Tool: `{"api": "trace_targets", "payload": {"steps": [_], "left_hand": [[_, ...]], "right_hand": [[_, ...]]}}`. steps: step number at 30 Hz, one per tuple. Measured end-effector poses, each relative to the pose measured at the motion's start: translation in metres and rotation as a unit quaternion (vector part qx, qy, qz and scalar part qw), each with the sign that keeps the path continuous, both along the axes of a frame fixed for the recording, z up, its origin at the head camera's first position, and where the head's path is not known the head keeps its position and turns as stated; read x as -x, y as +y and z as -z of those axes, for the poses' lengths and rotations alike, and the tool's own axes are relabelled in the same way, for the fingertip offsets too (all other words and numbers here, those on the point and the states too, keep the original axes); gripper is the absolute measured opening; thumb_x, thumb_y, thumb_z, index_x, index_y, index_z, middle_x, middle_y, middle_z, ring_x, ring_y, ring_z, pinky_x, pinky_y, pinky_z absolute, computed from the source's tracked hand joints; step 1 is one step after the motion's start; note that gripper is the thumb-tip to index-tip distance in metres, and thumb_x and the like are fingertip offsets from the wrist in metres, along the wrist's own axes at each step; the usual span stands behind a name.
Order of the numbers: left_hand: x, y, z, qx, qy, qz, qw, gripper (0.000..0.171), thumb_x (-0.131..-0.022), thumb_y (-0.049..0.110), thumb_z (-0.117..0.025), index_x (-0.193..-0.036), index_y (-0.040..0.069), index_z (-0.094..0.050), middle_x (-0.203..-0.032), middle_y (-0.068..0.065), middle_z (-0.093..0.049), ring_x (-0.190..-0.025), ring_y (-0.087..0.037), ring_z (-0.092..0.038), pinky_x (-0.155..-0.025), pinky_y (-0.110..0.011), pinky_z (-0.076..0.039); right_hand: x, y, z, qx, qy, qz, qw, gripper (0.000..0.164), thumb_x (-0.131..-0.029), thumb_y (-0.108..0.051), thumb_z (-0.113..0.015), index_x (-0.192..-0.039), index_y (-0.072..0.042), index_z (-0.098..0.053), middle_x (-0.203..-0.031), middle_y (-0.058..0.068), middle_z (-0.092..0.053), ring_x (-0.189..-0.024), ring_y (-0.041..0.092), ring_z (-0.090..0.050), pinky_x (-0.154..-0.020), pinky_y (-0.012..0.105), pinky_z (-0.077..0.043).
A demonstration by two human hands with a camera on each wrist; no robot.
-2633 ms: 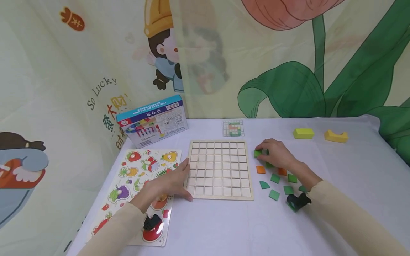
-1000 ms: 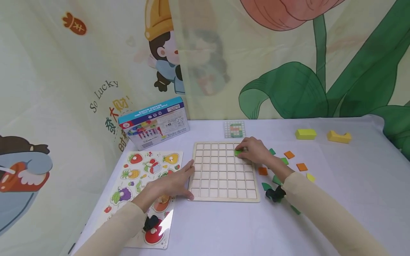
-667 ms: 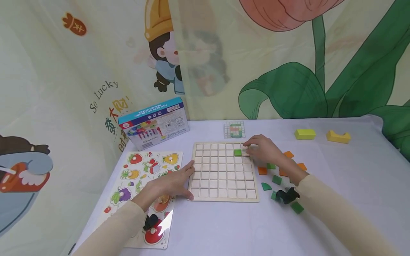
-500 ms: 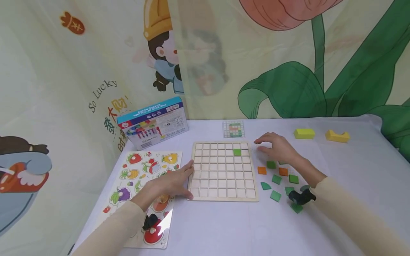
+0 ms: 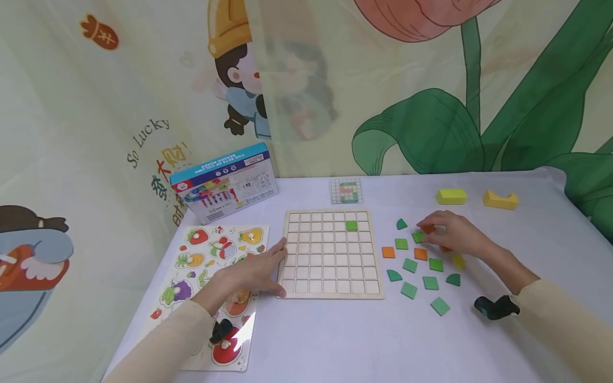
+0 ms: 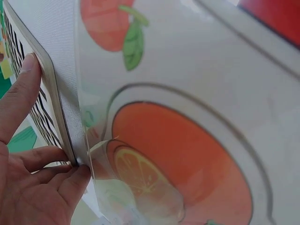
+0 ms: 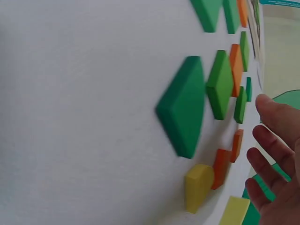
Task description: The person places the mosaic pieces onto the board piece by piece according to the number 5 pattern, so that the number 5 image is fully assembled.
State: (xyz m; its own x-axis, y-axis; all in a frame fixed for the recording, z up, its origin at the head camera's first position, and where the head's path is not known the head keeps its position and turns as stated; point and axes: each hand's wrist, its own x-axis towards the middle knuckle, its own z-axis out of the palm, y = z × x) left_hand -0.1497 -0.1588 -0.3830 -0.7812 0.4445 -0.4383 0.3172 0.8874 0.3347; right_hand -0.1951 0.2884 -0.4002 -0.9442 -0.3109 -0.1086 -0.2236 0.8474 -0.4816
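Observation:
My left hand [image 5: 251, 274] touches the left edge of a square wooden grid board [image 5: 330, 297]. In the left wrist view, its thumb [image 6: 26, 77] lies on the board near a corner, the fingers beside the rim. One green square tile [image 5: 351, 225] sits in the board's second row, right of the middle. My right hand [image 5: 455, 233] is over the loose tiles, nearest an orange tile [image 5: 428, 229] partly hidden under its fingers. In the right wrist view, the fingers of this hand [image 7: 281, 154] are loosely bent and apart, with nothing seen between them.
Green square tiles [image 5: 430, 283], quarter-round ones [image 5: 394, 275], orange ones [image 5: 388, 252] and a yellow piece [image 5: 458, 261] lie right of the board. A pattern card [image 5: 346, 191], a box [image 5: 230, 186] and yellow blocks [image 5: 452, 197] stand behind. A fruit puzzle [image 5: 191, 252] lies left.
My right hand has carried a green tile from the loose pieces to the board and let go of it there. Since then it has moved back right, over the tiles. The left hand stays put.

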Motion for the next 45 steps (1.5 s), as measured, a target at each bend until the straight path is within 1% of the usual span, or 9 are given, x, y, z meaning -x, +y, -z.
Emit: {"api": "trace_targets", "payload": {"steps": [5, 11, 17, 22, 24, 30, 35, 41, 45], "left_hand": [[0.000, 0.000, 0.000, 0.001, 0.002, -0.001, 1.0000, 0.097, -0.078, 0.039, -0.080, -0.154, 0.010, -0.026, -0.165, -0.004, -0.003, -0.149, -0.026, -0.023, -0.117, -0.041, -0.033], [0.000, 0.001, -0.001, 0.003, 0.000, -0.005, 1.0000, 0.097, -0.078, 0.039, -0.080, -0.154, 0.010, -0.026, -0.165, -0.003, -0.003, -0.149, -0.025, -0.023, -0.116, -0.041, -0.034], [0.000, 0.001, -0.001, 0.008, -0.003, -0.003, 1.0000, 0.097, -0.079, 0.040, -0.079, -0.154, 0.010, -0.025, -0.165, -0.003, -0.002, -0.149, -0.026, -0.023, -0.116, -0.041, -0.034], [0.000, 0.000, -0.001, 0.006, -0.001, -0.002, 1.0000, 0.097, -0.079, 0.039, -0.079, -0.154, 0.010, -0.026, -0.165, -0.004, -0.003, -0.149, -0.025, -0.023, -0.117, -0.041, -0.032], [0.001, 0.000, -0.001, 0.003, -0.004, -0.003, 1.0000, 0.096, -0.079, 0.038, -0.079, -0.154, 0.010, -0.026, -0.165, -0.004, -0.003, -0.149, -0.026, -0.022, -0.117, -0.042, -0.031], [0.001, 0.000, 0.000, -0.003, -0.008, -0.003, 1.0000, 0.096, -0.080, 0.037, -0.079, -0.154, 0.010, -0.026, -0.165, -0.004, -0.002, -0.150, -0.026, -0.021, -0.118, -0.042, -0.031], [0.002, -0.001, 0.002, -0.009, -0.010, -0.006, 0.9999, 0.096, -0.079, 0.036, -0.080, -0.154, 0.010, -0.025, -0.165, -0.003, -0.001, -0.150, -0.025, -0.021, -0.118, -0.041, -0.031], [0.001, -0.001, 0.002, -0.008, -0.011, -0.010, 0.9999, 0.096, -0.079, 0.036, -0.079, -0.154, 0.011, -0.025, -0.165, -0.002, -0.001, -0.150, -0.024, -0.021, -0.117, -0.041, -0.032], [0.001, -0.001, 0.002, -0.007, -0.008, -0.008, 0.9999, 0.095, -0.079, 0.037, -0.079, -0.154, 0.011, -0.026, -0.165, -0.002, -0.002, -0.149, -0.024, -0.022, -0.117, -0.041, -0.033]], "right_hand": [[-0.001, 0.001, 0.010, -0.023, 0.017, -0.010, 1.000, 0.036, -0.082, -0.018, -0.077, -0.115, -0.006, -0.070, -0.116, 0.019, -0.061, -0.109, 0.036, -0.050, -0.094, 0.057, -0.047], [-0.002, -0.001, 0.013, -0.023, 0.028, -0.004, 0.999, 0.029, -0.082, -0.011, -0.076, -0.110, -0.005, -0.073, -0.110, 0.015, -0.062, -0.104, 0.032, -0.050, -0.092, 0.053, -0.048], [-0.001, -0.003, 0.011, -0.023, 0.025, 0.001, 0.999, 0.028, -0.083, -0.014, -0.076, -0.109, -0.004, -0.071, -0.110, 0.015, -0.064, -0.103, 0.031, -0.051, -0.092, 0.051, -0.050], [0.001, -0.010, 0.006, 0.000, 0.019, 0.011, 1.000, 0.033, -0.085, -0.018, -0.074, -0.115, -0.005, -0.068, -0.113, 0.016, -0.065, -0.102, 0.029, -0.054, -0.088, 0.046, -0.055], [0.003, -0.015, 0.004, 0.014, 0.014, 0.015, 1.000, 0.034, -0.086, -0.017, -0.073, -0.116, -0.005, -0.067, -0.116, 0.017, -0.064, -0.104, 0.030, -0.055, -0.090, 0.048, -0.054], [0.010, -0.039, -0.002, 0.037, 0.013, 0.015, 0.999, 0.033, -0.086, -0.016, -0.072, -0.116, -0.005, -0.066, -0.116, 0.016, -0.064, -0.110, 0.033, -0.055, -0.098, 0.054, -0.049], [0.019, -0.067, -0.003, 0.047, 0.021, -0.005, 0.999, 0.031, -0.086, -0.016, -0.072, -0.114, -0.005, -0.068, -0.111, 0.013, -0.066, -0.104, 0.028, -0.056, -0.094, 0.049, -0.049], [0.030, -0.101, 0.000, 0.060, 0.020, -0.031, 0.997, 0.028, -0.086, -0.017, -0.073, -0.111, -0.006, -0.070, -0.109, 0.011, -0.067, -0.100, 0.026, -0.057, -0.089, 0.043, -0.050], [0.035, -0.122, 0.003, 0.065, 0.018, -0.034, 0.997, 0.027, -0.084, -0.016, -0.074, -0.109, -0.004, -0.070, -0.106, 0.010, -0.068, -0.097, 0.024, -0.057, -0.088, 0.041, -0.051]]}}
